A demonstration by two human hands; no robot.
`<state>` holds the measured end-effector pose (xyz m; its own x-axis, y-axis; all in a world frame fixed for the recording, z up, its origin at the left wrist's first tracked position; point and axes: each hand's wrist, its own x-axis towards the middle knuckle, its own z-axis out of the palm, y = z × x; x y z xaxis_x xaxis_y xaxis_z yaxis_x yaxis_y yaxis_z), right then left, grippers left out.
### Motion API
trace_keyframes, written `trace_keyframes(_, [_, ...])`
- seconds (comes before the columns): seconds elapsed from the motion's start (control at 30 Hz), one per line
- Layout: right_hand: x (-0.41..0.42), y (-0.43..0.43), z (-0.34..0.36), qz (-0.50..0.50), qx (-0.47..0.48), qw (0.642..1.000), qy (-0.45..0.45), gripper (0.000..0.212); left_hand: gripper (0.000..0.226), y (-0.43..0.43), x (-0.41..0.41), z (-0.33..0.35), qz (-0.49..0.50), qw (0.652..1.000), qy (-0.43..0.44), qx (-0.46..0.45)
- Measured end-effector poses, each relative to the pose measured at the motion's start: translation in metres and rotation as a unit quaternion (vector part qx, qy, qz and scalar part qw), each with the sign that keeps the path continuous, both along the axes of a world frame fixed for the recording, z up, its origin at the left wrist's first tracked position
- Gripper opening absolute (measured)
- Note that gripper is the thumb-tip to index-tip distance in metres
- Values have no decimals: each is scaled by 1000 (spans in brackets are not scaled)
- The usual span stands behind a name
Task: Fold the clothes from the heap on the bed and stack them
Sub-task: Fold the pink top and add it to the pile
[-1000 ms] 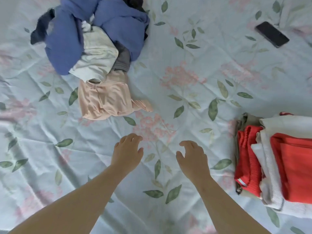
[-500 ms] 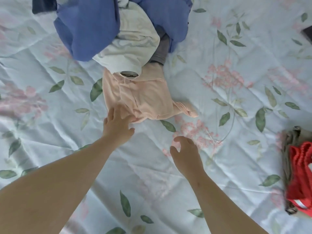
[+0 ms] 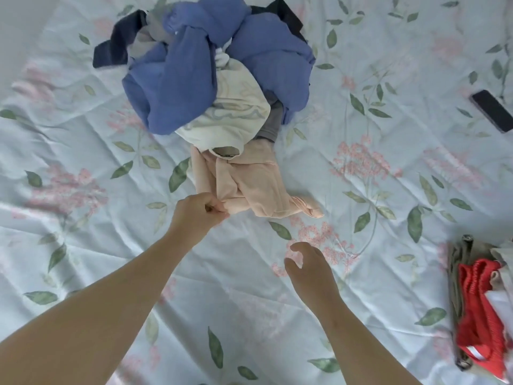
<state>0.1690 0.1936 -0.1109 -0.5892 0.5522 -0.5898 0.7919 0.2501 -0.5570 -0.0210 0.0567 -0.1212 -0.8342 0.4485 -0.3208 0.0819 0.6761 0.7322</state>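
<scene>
A heap of clothes point(image 3: 211, 70) lies at the top middle of the bed: blue, cream, grey and dark pieces. A crumpled peach garment point(image 3: 249, 187) sticks out of its near side. My left hand point(image 3: 198, 211) grips the near left corner of that peach garment with curled fingers. My right hand point(image 3: 308, 266) hovers over the sheet below and right of it, fingers loosely curled, holding nothing. A stack of folded clothes point(image 3: 480, 309), red, white and olive, sits at the right edge.
The bed carries a pale blue sheet point(image 3: 374, 207) with pink flowers and green leaves. A black phone point(image 3: 492, 110) lies on it at the far right. Bare sheet stretches between the heap and the stack.
My left hand went from resting on the peach garment's edge to gripping its corner. My right hand stayed low over the sheet. The view has pulled back, so the stack shows more.
</scene>
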Motion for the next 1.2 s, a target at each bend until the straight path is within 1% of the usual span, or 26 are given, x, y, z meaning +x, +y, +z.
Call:
trace_keyframes(0.07, [-1,3,21,4,-8,1000,17,32,25,5,3,34,12,1000,-11,27])
trace_keyframes(0.13, [-2,5,45,10,-15,999,43,32,22,7,5,71,21,999,-14,43])
trace_keyframes(0.27, [-1,8,100,12,-30,993,113,23,23,5,24,144,40,989,-58,133])
trace_keyframes(0.33, [1,6,130,6,-47,987,152,33,24,5,40,179,46,978,-74,188])
trace_keyframes(0.43, [4,-3,173,41,-66,975,207,64,24,6,66,225,52,958,-87,268])
trace_keyframes(0.47, [4,-7,187,64,-68,971,218,69,24,7,74,238,50,953,-90,287])
trace_keyframes(0.5, [5,-11,200,92,-63,968,224,68,24,6,83,250,52,946,-94,305])
trace_keyframes(0.53, [7,-15,210,118,-55,964,230,59,24,5,90,261,59,939,-99,323])
trace_keyframes(0.57, [9,-17,219,137,-48,961,234,45,24,4,96,270,69,934,-101,337])
trace_keyframes(0.6, [14,-18,226,147,-43,959,238,29,23,2,101,278,78,930,-100,345])
trace_keyframes(0.63, [19,-19,233,152,-40,957,244,21,22,-1,106,284,88,928,-96,349])
trace_keyframes(0.77, [39,-15,249,152,-32,946,285,23,21,-18,120,298,116,924,-68,357])
trace_keyframes(0.93, [52,-14,254,132,-47,935,324,22,23,-33,128,297,105,939,-33,324])
trace_keyframes(0.97, [53,-14,256,114,-51,933,336,23,25,-36,129,297,110,938,-32,326])
trace_keyframes(1.03, [53,-12,259,44,-62,926,371,29,29,-43,128,295,130,935,-32,329])
trace_keyframes(1.1, [52,-5,264,-18,-53,915,400,32,29,-50,127,291,148,933,-41,325])
trace_keyframes(1.2, [48,-6,273,-30,-52,916,396,28,26,-55,128,286,145,936,-73,311])
